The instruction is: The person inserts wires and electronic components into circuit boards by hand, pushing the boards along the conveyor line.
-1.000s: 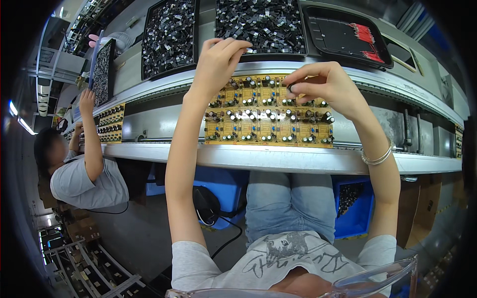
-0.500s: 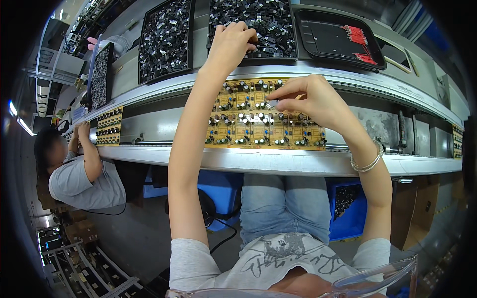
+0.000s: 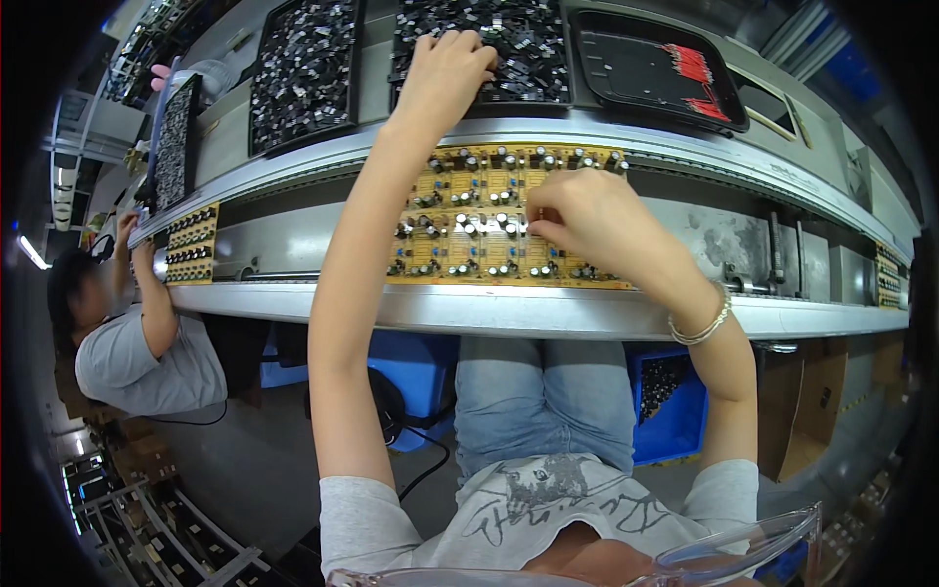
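My left hand (image 3: 448,76) reaches into a black tray (image 3: 533,111) heaped with small black parts that have shiny metal pins (image 3: 533,54). Its fingers curl down among them, and what they grip is hidden. Over the panel of tan circuit boards (image 3: 469,264) is my right hand (image 3: 597,220), thumb and forefinger pinched close to the board surface. I cannot make out what sits between those fingertips. Round capacitors and small blue components stand in rows on the panel, which lies on the conveyor rails in front of me.
Left of my tray stands another black tray of pinned parts (image 3: 303,73). A black tray with red pieces (image 3: 690,64) is at the right. Farther left, a person (image 3: 152,338) works at another board panel (image 3: 191,245). A blue bin (image 3: 670,430) sits below the metal rail (image 3: 548,311).
My right hand has moved slightly toward me and turned over the boards; the small pinned part seen in its pinch no longer shows. My left hand stays in the tray, fingers shifted slightly.
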